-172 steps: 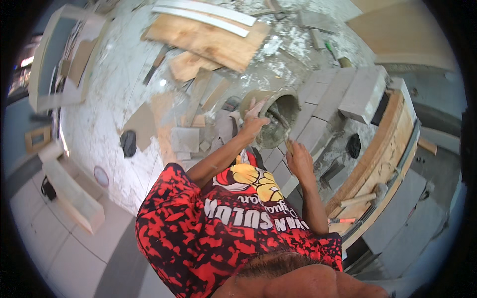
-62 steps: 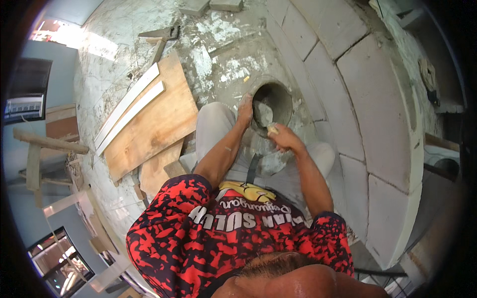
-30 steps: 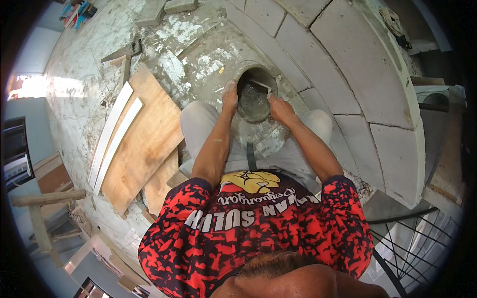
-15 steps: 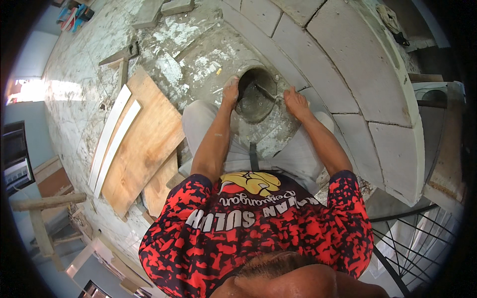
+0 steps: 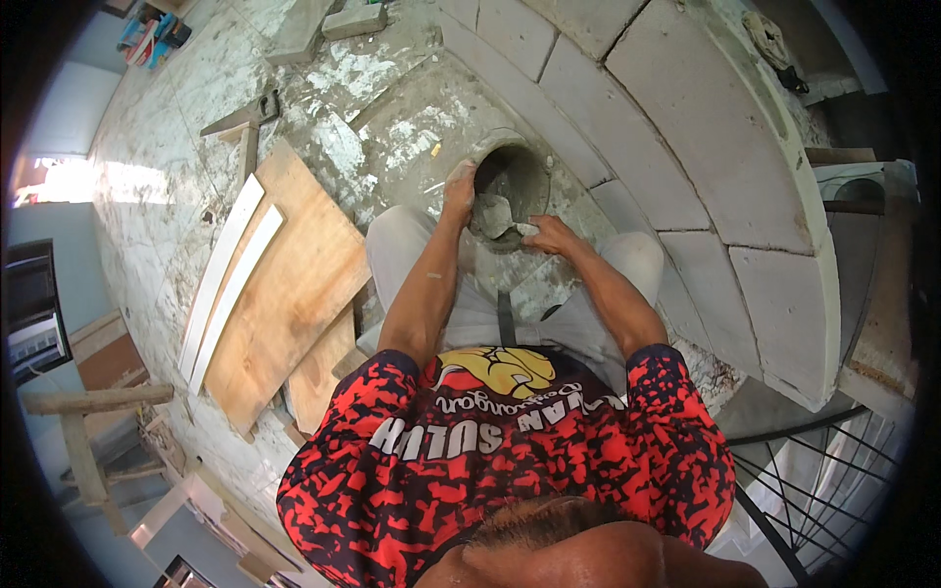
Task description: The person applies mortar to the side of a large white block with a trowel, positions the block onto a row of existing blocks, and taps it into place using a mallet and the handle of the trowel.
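Observation:
A round, mortar-coated bucket stands on the floor between my knees, its inside dark at the far wall. My left hand is closed on the bucket's left rim. At the near right side of the rim, my right hand is wrapped round the light handle of a small trowel. The trowel's blade lies inside the bucket, grey with mortar and turned to the left. How much mortar the bucket holds is hard to tell.
A wall of large grey blocks rises close on my right. To my left lie a plywood sheet and two white strips. A handsaw rests farther off, and loose blocks lie at the back.
My right hand has moved from the bucket's right side toward me and to the left. The trowel blade has swung round and now shows its broad face inside the bucket.

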Tool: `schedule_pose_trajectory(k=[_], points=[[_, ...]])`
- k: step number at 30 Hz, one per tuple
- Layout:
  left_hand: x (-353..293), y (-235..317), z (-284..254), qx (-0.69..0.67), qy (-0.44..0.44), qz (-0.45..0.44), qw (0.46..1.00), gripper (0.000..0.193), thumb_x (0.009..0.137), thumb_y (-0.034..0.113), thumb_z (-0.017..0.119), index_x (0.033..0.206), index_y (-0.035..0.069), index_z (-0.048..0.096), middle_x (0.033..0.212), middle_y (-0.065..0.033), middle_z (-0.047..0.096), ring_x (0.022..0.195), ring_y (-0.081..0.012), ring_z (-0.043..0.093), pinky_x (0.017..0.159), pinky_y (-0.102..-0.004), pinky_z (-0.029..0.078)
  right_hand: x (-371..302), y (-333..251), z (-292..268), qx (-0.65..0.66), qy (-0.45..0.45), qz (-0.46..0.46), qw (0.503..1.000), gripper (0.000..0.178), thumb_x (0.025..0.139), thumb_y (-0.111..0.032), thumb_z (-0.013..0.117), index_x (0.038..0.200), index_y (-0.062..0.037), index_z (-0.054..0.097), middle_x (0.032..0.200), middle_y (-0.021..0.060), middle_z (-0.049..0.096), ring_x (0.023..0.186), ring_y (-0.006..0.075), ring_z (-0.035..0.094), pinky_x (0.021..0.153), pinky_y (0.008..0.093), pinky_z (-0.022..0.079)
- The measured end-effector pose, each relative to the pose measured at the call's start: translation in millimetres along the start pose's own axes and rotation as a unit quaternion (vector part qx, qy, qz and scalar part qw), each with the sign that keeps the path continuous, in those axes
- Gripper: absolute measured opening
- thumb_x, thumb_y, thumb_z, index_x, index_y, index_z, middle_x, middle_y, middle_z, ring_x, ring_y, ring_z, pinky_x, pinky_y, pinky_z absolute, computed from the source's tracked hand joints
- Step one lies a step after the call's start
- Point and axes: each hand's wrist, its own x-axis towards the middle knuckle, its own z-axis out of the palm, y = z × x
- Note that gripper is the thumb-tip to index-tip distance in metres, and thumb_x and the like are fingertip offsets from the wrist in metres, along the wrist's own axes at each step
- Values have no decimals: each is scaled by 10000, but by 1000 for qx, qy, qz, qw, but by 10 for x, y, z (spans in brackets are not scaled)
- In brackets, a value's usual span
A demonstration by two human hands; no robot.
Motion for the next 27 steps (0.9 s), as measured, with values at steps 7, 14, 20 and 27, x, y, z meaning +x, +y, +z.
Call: schedule_pose_trajectory(k=[7,14,20,27], points=[[265,-61,-379,-232,29,-114,966,428,934,355,412,1071,-18,573,1018,-123,603,897,-244,584,808,-371,475,-321,-154,-22,246,7,23,969,210,761,-207,653,847,-24,593,611,24,530,454,111,482,424,270,381],[347,-207,-577,-311,142,-130,931,473,930,380,374,1131,-19,529,1074,-144,581,941,-297,565,846,-435,456,-450,-183,-55,243,4,32,969,223,773,-211,647,862,-21,572,604,21,510,446,104,468,420,263,377],[339,-113,-669,-214,299,-164,915,559,850,426,426,1136,-45,519,1105,-164,558,967,-293,545,830,-435,438,-546,-212,-5,322,-15,28,946,264,783,-219,641,905,-4,550,615,17,500,469,102,466,437,251,391],[294,86,-730,83,392,-135,906,600,828,410,439,1229,-36,470,1157,-249,550,1034,-382,544,889,-419,408,-708,-435,40,372,49,-20,927,252,802,-194,621,965,-11,564,643,21,507,498,92,465,447,228,392]])
